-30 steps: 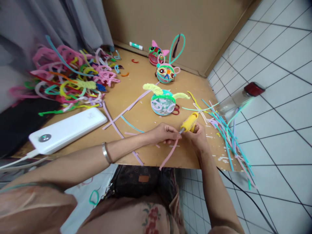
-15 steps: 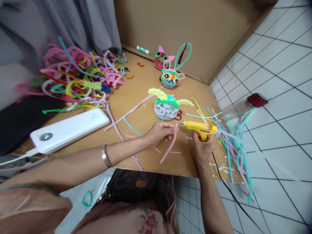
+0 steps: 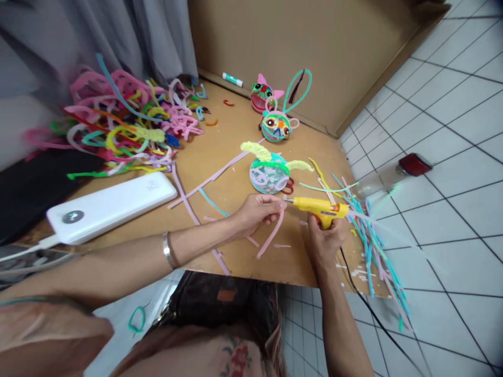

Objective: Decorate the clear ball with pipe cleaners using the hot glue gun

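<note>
Between thumb and fingers, my left hand (image 3: 261,212) pinches a pink pipe cleaner (image 3: 271,238) whose free end curves down over the table. My right hand (image 3: 325,238) is wrapped round the handle of a yellow glue gun (image 3: 318,206). The gun's metal nozzle points left and sits right at my left fingertips and the top of the pink strip. Just behind them rests a round clear ornament (image 3: 270,175) with a green band, lilac loops and two fuzzy pale-yellow pieces. Red-handled scissors (image 3: 290,186) lie partly hidden beside it.
Two decorated balls (image 3: 275,126) (image 3: 262,97) stand farther back. A pipe-cleaner heap (image 3: 137,120) and white power bank (image 3: 112,208) are at left. More pipe cleaners (image 3: 369,241) overhang the right edge, near a clear bottle (image 3: 383,180). The gun's black cord (image 3: 363,298) runs down right.
The glue gun, in my right hand, has moved slightly left, bringing its nozzle up to the pink strip's top end. My left hand keeps its pinch, almost in the same place.
</note>
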A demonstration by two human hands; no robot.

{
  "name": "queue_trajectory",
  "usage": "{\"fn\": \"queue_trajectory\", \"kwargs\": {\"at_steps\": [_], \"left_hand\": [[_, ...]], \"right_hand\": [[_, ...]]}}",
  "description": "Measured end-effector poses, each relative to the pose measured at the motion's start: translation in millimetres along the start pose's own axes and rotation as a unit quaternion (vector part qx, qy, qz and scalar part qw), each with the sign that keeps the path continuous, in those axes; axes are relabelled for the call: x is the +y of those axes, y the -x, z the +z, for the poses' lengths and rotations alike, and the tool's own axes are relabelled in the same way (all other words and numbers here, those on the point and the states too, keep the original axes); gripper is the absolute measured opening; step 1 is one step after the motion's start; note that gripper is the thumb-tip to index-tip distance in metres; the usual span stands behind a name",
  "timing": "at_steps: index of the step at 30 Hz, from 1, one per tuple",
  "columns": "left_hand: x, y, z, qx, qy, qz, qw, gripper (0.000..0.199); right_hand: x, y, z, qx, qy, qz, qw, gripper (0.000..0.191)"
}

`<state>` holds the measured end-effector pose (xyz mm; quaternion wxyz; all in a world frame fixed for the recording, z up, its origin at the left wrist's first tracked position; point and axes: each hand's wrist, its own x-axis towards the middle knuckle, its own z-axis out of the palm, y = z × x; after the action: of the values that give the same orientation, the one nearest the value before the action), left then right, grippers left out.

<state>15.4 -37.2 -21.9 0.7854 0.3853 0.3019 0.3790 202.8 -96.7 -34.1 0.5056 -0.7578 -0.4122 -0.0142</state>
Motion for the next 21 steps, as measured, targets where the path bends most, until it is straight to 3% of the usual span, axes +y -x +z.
{"fn": "queue_trajectory", "kwargs": {"at_steps": [5, 15, 21], "left_hand": [[0.9, 1.1, 0.0, -0.005, -0.002, 0.009, 1.0, 0.038], [3.2, 1.3, 2.0, -0.016, -0.001, -0.011, 1.0, 0.042], [4.9, 1.8, 1.0, -0.04, 0.019, -0.011, 0.999, 0.041]], "right_hand": [[3.0, -1.0, 0.1, -0.009, -0.005, -0.006, 1.0, 0.026], [-9.8, -0.8, -1.6, 0.054, 0.025, -0.024, 0.998, 0.03], [-2.6, 0.3, 2.5, -0.013, -0.003, 0.011, 1.0, 0.03]]}}
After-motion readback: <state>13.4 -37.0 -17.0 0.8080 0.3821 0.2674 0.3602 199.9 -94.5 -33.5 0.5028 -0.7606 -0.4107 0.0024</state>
